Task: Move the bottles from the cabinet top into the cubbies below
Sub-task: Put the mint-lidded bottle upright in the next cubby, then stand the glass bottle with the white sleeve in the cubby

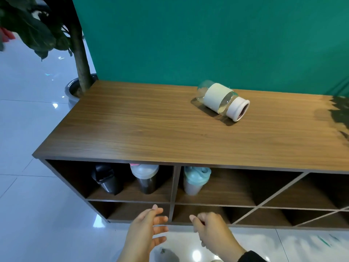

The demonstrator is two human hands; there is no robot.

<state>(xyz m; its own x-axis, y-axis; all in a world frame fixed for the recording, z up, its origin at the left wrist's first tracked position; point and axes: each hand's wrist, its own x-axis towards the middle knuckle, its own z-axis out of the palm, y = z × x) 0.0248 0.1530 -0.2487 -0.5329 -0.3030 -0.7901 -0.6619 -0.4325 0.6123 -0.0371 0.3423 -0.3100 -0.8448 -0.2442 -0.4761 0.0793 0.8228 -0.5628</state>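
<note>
1. Our left hand point(145, 229) is spread, its grip apart and holding nothing, low in front of the lower cubbies; our right hand point(213, 230) is loosely curled, also empty, just beside it.
2. One clear bottle point(222, 100) with a cream sleeve and wide lid lies on its side on the cabinet top point(141, 125), toward the back edge, right of the middle and well apart from both hands.
3. Three bottles already stand in the upper cubbies: a black bottle point(105, 179) and a grey-lidded bottle point(145, 178) in the left one, a teal-lidded bottle point(195, 179) beside the divider point(174, 183).
4. Lying down, the clear bottle could roll toward an edge if we nudge it instead of clamping it.
5. Its body looks slick; we judge the sleeve the safer hold.
6. Going in, we could knock over a standing bottle.
</note>
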